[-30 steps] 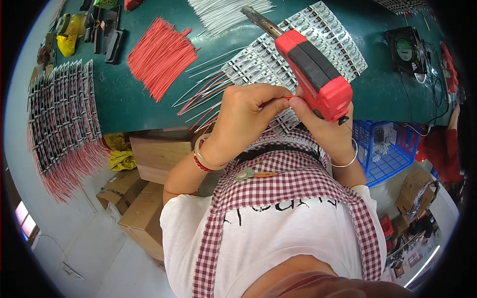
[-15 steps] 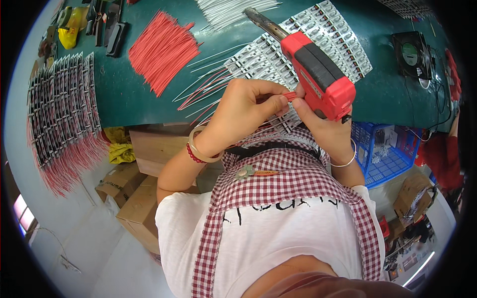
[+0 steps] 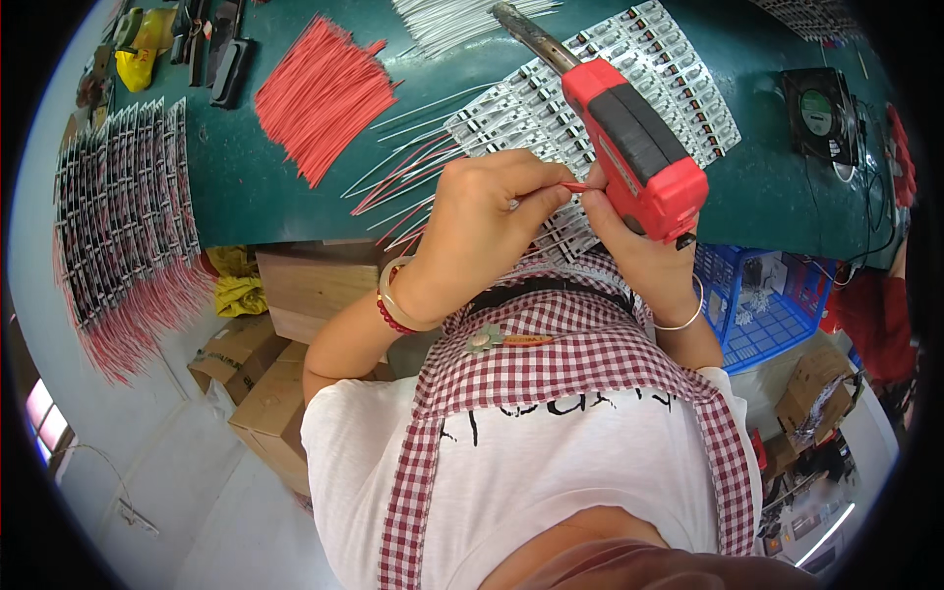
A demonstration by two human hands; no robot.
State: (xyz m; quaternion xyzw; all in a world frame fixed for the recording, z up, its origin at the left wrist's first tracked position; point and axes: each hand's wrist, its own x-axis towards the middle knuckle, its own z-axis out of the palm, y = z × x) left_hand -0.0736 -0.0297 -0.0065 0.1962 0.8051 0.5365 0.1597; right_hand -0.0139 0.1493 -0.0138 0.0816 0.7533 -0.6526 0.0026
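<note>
Just above my apron, the fingertips of my left hand (image 3: 487, 211) are closed in a pinch on short red wires (image 3: 577, 187). The thumb of my right hand (image 3: 649, 261) meets the other end of them. That same hand is wrapped round a red and black soldering gun (image 3: 639, 133), its dark metal tip pointing away to the far left. Below the gun lie panels of small white circuit boards (image 3: 678, 79), reaching toward my waist. Loose white and red wires (image 3: 413, 182) stick out from their left side. My right fingers are partly hidden behind the gun.
On the green table (image 3: 236, 211) are a red wire pile (image 3: 324, 103), a white wire pile (image 3: 457, 25) and a black fan-like device (image 3: 819, 113). Wired boards (image 3: 118, 216) hang at the left edge. A blue crate (image 3: 767, 305) and cardboard boxes (image 3: 270, 418) stand lower down.
My left hand has shifted slightly, and the red wires between the fingertips now show as a narrower strip. The soldering gun has moved a little to the right in view.
</note>
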